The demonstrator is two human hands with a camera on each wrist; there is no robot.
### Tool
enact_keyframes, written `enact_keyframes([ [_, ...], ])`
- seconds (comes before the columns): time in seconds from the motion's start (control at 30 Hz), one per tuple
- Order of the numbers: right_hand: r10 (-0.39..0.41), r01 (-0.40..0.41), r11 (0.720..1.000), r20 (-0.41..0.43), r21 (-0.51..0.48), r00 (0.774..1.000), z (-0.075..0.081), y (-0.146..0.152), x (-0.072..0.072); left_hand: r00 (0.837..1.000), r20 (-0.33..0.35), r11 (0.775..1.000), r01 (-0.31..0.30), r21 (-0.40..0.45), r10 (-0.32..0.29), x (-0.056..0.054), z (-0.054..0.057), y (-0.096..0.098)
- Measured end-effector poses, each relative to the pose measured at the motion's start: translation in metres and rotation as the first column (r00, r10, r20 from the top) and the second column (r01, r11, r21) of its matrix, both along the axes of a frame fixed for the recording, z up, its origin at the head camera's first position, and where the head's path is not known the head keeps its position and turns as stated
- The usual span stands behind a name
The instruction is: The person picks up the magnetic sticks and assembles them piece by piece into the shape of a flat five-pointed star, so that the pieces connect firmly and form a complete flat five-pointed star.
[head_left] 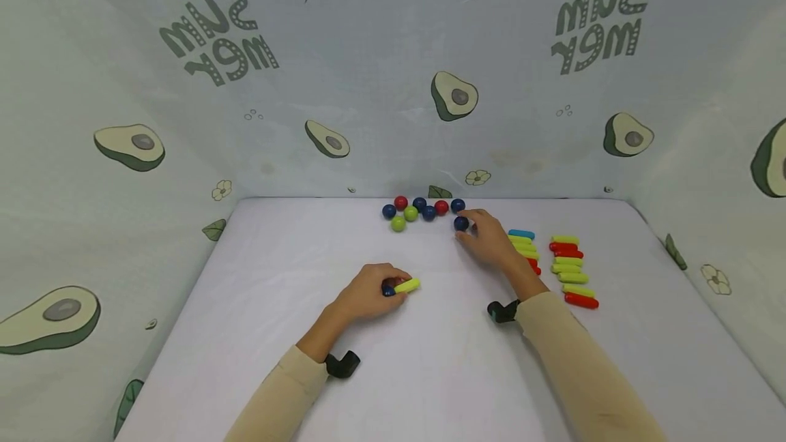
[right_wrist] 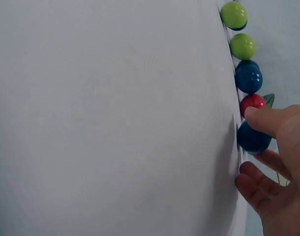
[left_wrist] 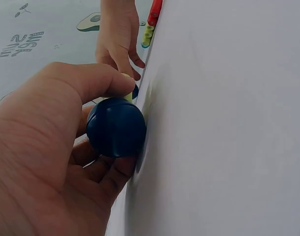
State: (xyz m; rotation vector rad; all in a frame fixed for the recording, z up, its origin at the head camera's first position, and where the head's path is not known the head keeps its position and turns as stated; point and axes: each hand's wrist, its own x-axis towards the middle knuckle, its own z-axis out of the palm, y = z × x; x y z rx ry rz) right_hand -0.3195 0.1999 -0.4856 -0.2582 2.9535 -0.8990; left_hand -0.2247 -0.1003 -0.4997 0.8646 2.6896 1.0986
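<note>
- Backdrop (head_left: 368, 74): pale sheet printed with avocados. Lettering appears reversed; S, U and M are legible in the upper line, the lower line is uncertain.
- Counter (head_left: 295, 237): white-covered, meeting the backdrop at its far edge.
- Sleeves (head_left: 583, 360): beige, one on each arm.
- Left hand (head_left: 371, 290): grasping a blue ball (left_wrist: 116, 129) and a yellow-green stick (head_left: 408, 286) over the counter's middle. The left wrist view shows the thumb on the stick behind the ball; whether the two are joined cannot be told.
- Right hand (head_left: 488, 241): thumb and forefinger pinching a dark blue ball (head_left: 461, 224) near the far edge. The right wrist view alone shows its lower fingers spread apart.
- Sticks (head_left: 571, 278): two columns at right, red, yellow-green and one blue; only the head view shows both.
- Loose balls (head_left: 411, 213): red, green and blue, clustered along the far edge.
</note>
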Motion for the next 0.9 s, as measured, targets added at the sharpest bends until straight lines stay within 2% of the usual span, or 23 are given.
enact_keyframes([
  [0.13,-0.016,0.016,0.999,-0.003,-0.031,1.0,0.0,-0.001,0.009,1.0,-0.008,1.0,-0.004,0.017,0.004,0.0,-0.001,0.001],
  [0.3,0.005,-0.005,0.998,-0.003,-0.069,1.0,0.001,-0.001,0.032,1.0,0.002,0.999,-0.031,0.033,0.031,0.0,-0.002,0.001],
  [0.67,0.123,-0.112,0.974,0.048,-0.196,0.991,0.0,-0.018,0.089,0.999,0.011,0.999,-0.033,0.041,0.033,-0.001,-0.005,-0.001],
  [0.9,0.198,-0.18,0.948,0.04,-0.263,0.979,0.002,-0.038,0.106,1.0,0.008,0.999,-0.011,0.046,0.01,-0.001,-0.006,0.0],
])
